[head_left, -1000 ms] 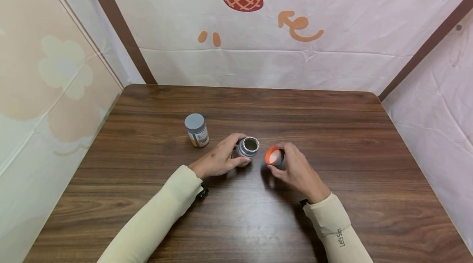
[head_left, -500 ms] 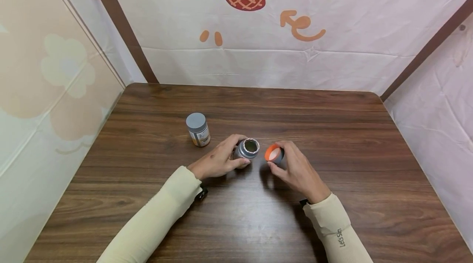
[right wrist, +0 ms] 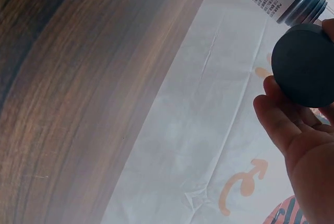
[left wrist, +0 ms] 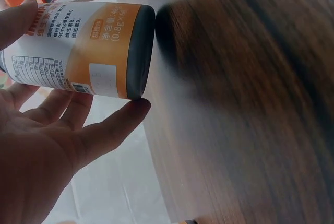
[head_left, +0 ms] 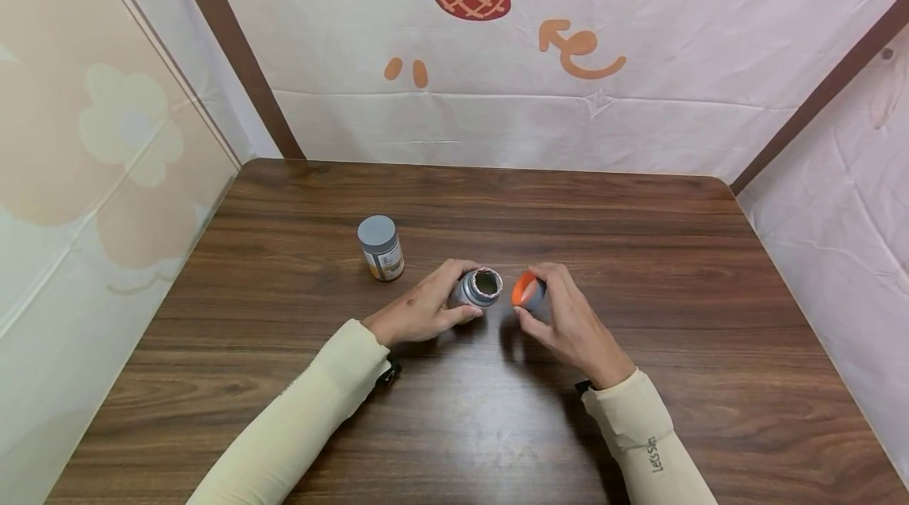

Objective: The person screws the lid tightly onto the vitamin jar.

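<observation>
Near the middle of the table, my left hand [head_left: 426, 308] grips a vitamin bottle [head_left: 477, 289] between thumb and fingers. Its mouth is uncovered, with ragged foil round the rim, and it tips toward the right. The left wrist view shows its orange-and-white label [left wrist: 104, 51] and dark base, close over the tabletop. Just right of the mouth, my right hand [head_left: 574, 331] pinches the bottle's lid [head_left: 537, 297] on edge, its orange-rimmed inside facing the bottle. From the right wrist, the lid's dark flat top [right wrist: 303, 67] overlaps the threaded bottle neck [right wrist: 305, 6].
A second bottle [head_left: 381, 249] with its grey lid on stands upright to the left, beyond my left hand. The dark wood table [head_left: 604, 229] reaches back to a white printed cloth wall [head_left: 483, 126], with more cloth at both sides.
The uncovered bottle has tipped a little more to the right. The lid has turned further on edge, its inside more toward the bottle mouth. The second bottle stands where it was.
</observation>
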Demonstrator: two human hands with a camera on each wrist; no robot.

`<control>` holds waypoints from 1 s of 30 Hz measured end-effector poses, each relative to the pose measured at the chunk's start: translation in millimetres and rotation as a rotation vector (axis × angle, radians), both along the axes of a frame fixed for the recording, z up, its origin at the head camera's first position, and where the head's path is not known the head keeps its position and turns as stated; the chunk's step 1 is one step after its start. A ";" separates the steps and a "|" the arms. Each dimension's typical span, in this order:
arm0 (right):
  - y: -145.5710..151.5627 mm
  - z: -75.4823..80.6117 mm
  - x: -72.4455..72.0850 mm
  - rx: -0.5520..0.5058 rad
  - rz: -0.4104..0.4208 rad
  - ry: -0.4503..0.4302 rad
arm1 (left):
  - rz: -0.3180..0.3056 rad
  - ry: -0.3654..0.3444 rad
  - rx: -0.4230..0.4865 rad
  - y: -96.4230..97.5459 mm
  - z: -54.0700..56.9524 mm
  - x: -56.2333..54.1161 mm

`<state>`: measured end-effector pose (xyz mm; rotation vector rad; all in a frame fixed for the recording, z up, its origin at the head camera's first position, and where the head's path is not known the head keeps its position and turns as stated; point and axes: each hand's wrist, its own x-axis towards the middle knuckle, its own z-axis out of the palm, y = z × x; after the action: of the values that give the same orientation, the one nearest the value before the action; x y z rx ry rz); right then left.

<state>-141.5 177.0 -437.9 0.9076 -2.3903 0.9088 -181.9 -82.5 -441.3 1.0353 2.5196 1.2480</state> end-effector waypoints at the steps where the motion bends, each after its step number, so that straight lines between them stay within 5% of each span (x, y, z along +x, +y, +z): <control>1: -0.2 0.3 -0.1 0.002 0.001 0.002 | 0.000 0.001 -0.001 0.0 -0.3 0.1; 30: -7.5 10.9 2.6 0.019 -0.005 -0.077 | -0.021 0.055 -0.017 4.4 -1.7 3.9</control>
<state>-138.9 169.5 -427.0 0.8879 -2.4696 0.9362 -178.0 -78.1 -443.0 1.1035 2.5485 1.2069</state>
